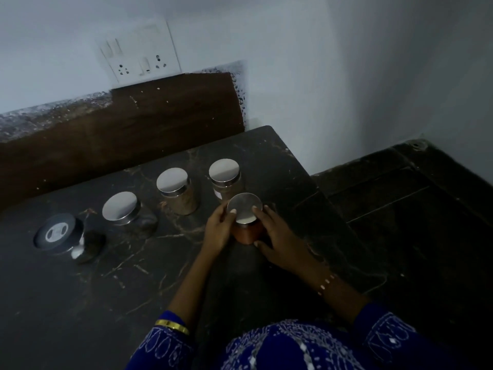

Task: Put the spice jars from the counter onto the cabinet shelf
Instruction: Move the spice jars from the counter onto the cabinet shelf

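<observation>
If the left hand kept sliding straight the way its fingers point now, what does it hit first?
The left hand already grips the red-filled jar, fingers pointing up and right. Past that jar, the next thing in line looks like the steel-lidded jar just behind it, though depth between them is hard to judge.

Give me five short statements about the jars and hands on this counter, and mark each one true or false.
1. Both hands hold the jar with reddish contents. True: the left hand and right hand curl round its sides.
2. Four other jars stand on the counter. True.
3. Every jar has a shiny metal lid. False: the leftmost jar has a dark lid; the others' lids are silver.
4. The held jar's lid has been taken off. False: its metal lid sits on top.
5. The held jar is at the left end of the row. False: it is at the right end, just in front of the rightmost standing jar.
</observation>
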Demonstrator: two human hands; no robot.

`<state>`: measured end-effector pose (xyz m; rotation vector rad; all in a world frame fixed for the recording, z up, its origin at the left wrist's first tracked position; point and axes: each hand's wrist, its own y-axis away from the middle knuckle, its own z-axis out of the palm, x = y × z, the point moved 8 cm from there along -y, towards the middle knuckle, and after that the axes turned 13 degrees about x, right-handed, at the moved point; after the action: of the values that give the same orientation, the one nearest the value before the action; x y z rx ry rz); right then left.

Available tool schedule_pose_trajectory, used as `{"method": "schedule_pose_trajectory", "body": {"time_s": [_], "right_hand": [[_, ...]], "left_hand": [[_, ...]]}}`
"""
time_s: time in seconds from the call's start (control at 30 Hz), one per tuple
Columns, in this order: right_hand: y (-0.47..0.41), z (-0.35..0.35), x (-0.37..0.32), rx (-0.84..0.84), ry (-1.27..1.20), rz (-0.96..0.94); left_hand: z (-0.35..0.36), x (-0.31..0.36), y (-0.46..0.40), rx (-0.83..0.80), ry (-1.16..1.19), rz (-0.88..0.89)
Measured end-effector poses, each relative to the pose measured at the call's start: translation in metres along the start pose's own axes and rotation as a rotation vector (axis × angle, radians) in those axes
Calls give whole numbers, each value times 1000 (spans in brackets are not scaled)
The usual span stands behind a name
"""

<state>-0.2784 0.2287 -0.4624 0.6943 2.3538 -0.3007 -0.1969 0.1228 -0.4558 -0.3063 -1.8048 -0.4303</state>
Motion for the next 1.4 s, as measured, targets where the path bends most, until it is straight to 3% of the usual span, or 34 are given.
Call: {"method": "schedule_pose_trajectory", "body": {"time_s": [0.07, 0.27, 0.53, 0.77, 1.03, 1.17, 1.27, 1.4], "right_hand": [[-15, -4, 20, -137, 25, -88], [-38, -29, 25, 95, -8, -18], [-45, -33, 40, 173, -123, -45], [-53, -42, 49, 92, -371, 131], [-44, -35, -4, -156, -940, 307], [-49, -41, -28, -20, -1101, 310], [-51, -41, -36, 102, -1031, 327], [-49, -36, -43, 129, -872, 338]], "left_hand": [[16, -11, 15, 178, -1, -76], [46, -6, 47, 113, 52, -79], [38, -24, 44, 172, 88, -228], [23, -20, 24, 112, 36, -221], [-2, 13, 21, -35, 121, -207], [-8, 24, 30, -116, 289, -274], [-9, 26, 36, -130, 384, -311], [-18, 19, 36, -55, 360, -296]]}}
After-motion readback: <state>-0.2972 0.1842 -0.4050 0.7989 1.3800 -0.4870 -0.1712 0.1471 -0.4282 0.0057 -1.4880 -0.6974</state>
